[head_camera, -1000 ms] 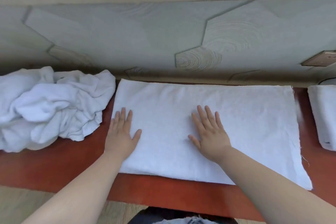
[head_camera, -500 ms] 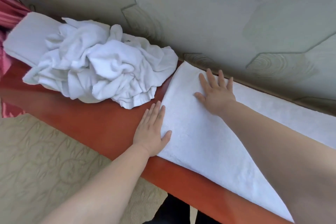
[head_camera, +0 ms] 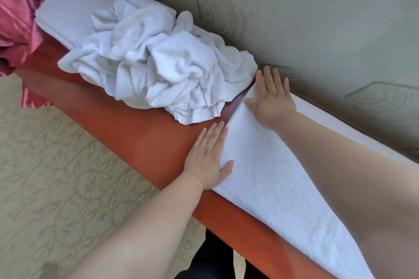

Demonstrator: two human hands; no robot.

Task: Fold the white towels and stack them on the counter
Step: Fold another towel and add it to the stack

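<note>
**On the red counter: palms flat at the towel's left end**

Both hands lie open, gripping nothing: left hand on the towel's near-left edge, right hand on its far-left corner by the wall. The towel's length runs off to your right; the crumpled pile sits just left. A second ago your right hand pressed the towel's middle.

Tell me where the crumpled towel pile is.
Head view, upper left: the crumpled towel pile lies on the red counter by the wall, between a folded towel and the spread towel, just beyond the left hand.
</note>
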